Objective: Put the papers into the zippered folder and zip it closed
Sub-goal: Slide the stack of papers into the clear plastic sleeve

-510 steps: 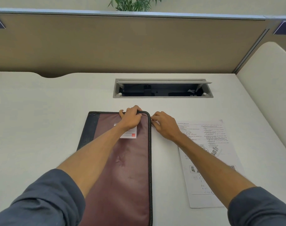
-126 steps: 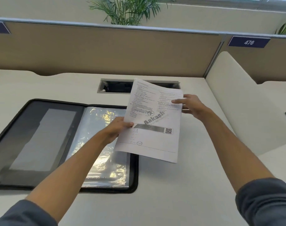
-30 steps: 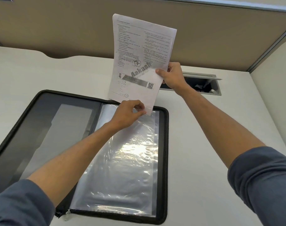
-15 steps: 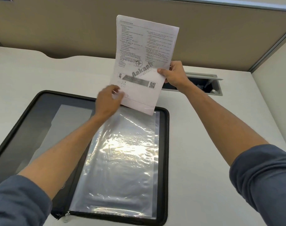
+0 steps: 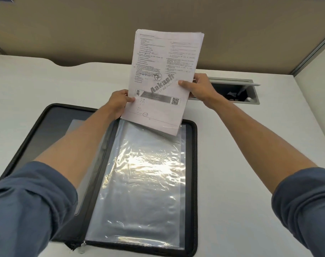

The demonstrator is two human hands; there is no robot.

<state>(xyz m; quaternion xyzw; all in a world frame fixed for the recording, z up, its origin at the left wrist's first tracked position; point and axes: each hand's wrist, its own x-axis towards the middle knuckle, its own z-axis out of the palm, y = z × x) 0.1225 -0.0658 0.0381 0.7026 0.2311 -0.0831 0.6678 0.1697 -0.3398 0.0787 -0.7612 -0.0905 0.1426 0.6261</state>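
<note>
A stack of printed papers [image 5: 163,67] stands nearly upright above the far end of the open zippered folder [image 5: 194,164]. My left hand [image 5: 119,102] grips the stack's lower left edge. My right hand [image 5: 198,86] grips its right edge, thumb on the front. The stack's bottom edge hangs over the top of the clear plastic sleeves [image 5: 145,173] on the folder's right half; whether it has entered a sleeve I cannot tell. The folder lies flat with its black zipper border open all around. My left forearm hides part of its dark left half [image 5: 52,127].
The white desk [image 5: 250,154] carries the folder. A grey cable hatch [image 5: 250,93] stands open behind my right hand. A tan partition wall [image 5: 83,30] runs along the back, and a white side panel [image 5: 317,101] rises at the right.
My left hand left the sleeves and took the papers' lower left edge. The stack has come down a little, its bottom edge now over the top of the sleeves.
</note>
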